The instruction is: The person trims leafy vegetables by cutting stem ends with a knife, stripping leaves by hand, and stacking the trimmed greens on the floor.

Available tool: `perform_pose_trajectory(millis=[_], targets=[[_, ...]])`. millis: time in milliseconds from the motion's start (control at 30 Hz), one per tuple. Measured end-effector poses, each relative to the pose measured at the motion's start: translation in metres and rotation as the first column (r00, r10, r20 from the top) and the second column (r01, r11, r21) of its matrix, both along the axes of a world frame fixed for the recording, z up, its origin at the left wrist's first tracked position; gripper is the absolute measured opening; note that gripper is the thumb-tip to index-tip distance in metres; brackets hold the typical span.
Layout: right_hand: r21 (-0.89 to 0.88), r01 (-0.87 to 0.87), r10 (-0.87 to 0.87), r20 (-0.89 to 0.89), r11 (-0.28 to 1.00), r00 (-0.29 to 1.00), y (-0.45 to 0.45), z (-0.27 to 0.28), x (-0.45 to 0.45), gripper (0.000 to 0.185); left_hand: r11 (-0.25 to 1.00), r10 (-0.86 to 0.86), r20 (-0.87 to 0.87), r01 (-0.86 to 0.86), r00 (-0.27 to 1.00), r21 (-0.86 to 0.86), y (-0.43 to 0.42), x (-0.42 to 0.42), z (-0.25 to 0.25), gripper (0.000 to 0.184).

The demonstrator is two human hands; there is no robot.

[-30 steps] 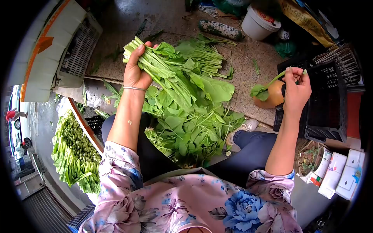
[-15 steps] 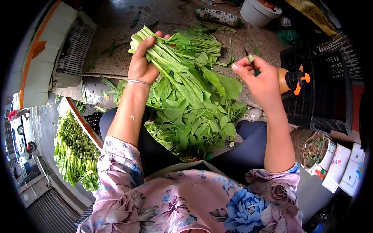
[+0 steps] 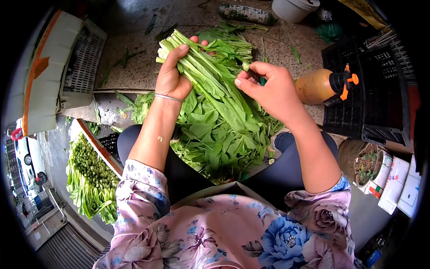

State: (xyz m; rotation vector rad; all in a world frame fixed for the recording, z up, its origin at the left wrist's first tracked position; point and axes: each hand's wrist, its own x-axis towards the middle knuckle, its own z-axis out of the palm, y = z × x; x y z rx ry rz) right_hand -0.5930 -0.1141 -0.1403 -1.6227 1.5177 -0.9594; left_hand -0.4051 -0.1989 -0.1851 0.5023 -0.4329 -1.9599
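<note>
My left hand (image 3: 174,77) is wrapped round a bunch of leafy greens (image 3: 217,85), its pale stem ends at the upper left and its leaves hanging down to the right. Just right of the bunch, my right hand (image 3: 264,85) is closed, thumb near the forefinger, with a small green piece showing at a fingertip; what lies between the fingers is too small to make out. Below both hands is a heap of loose greens (image 3: 224,143) between my knees. Behind the held bunch, more greens (image 3: 239,47) lie on the stone surface.
An orange-topped spray bottle (image 3: 313,86) stands at the right, beside black crates (image 3: 385,85). A white bucket (image 3: 293,10) is at the top. Stacked greens (image 3: 89,172) fill a container at the left. A potted plant (image 3: 363,168) sits at the lower right.
My right hand has moved left, from beside the spray bottle to the bunch, and the leaf it held is no longer seen in it. My left hand has shifted slightly right with the bunch.
</note>
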Motion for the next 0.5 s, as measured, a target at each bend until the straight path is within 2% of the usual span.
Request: perform_pose_trajectory(millis=[33,100,167,233,300,333,367,433,500], targets=[[0.088,-0.019,0.009,0.111,0.996,0.994,0.0,0.003,-0.001,0.015,0.999,-0.03,-0.015,0.031,0.999,0.009,-0.002,0.001,-0.001,0.032],[0.081,-0.068,0.055,0.155,0.994,0.986,-0.002,0.006,-0.008,0.013,0.998,-0.057,-0.03,0.057,0.998,0.02,-0.002,0.003,-0.003,0.032],[0.3,-0.065,-0.11,0.53,0.952,0.841,0.0,0.01,-0.012,0.012,0.997,-0.033,-0.025,0.035,0.999,0.064,-0.001,0.004,-0.005,0.03],[0.299,-0.086,-0.088,0.524,0.95,0.847,-0.001,0.009,-0.019,0.014,0.997,-0.02,0.008,0.019,1.0,0.08,0.0,0.003,-0.006,0.027],[0.253,-0.18,-0.008,0.598,0.951,0.801,-0.002,0.012,-0.023,0.015,0.998,-0.03,0.083,0.025,0.996,0.052,0.0,0.004,-0.007,0.024],[0.268,-0.128,-0.083,0.656,0.955,0.75,0.003,0.027,-0.016,0.02,0.998,-0.031,0.085,0.026,0.996,0.054,0.0,0.004,-0.007,0.024],[0.269,-0.127,-0.086,0.657,0.955,0.749,0.002,0.024,-0.022,0.02,0.998,-0.037,0.062,0.034,0.997,0.051,0.001,0.004,-0.007,0.024],[0.118,-0.303,0.054,0.861,0.946,0.506,-0.003,0.016,-0.046,0.013,0.998,-0.05,0.015,0.049,0.999,0.045,0.002,0.004,-0.007,0.022],[0.104,-0.257,0.041,0.862,0.961,0.505,-0.002,0.018,-0.059,0.014,0.998,-0.027,0.026,0.026,0.999,0.054,0.005,0.004,-0.003,0.023]])
